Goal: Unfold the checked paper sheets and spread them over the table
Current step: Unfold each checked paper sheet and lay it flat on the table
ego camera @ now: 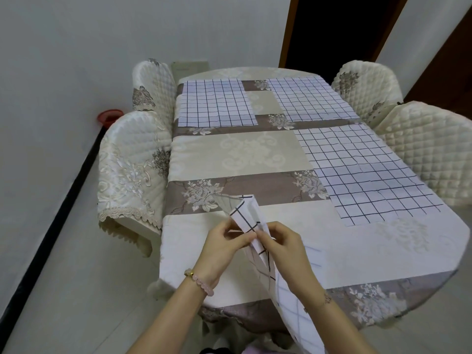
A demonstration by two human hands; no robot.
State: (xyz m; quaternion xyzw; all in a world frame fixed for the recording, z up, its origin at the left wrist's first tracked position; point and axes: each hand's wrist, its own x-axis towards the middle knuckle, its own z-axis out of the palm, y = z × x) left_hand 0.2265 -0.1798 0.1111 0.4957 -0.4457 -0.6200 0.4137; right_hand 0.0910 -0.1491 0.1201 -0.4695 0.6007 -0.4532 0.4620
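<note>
The head camera looks down on a table (242, 154) under a floral cloth. The left hand (224, 247) and right hand (286, 249) are close together above its near end, each pinching a fold of the half-folded checked sheet (249, 215) — its upper end tilts up over the cloth, its lower end hangs past the near edge. Three others lie flat: the far left sheet (215, 103), the far right sheet (310, 98) and the large sheet (365, 172) along the right side. A quilted chair (130, 164) stands left of the table — a bead bracelet (201, 281) circles the left wrist
</note>
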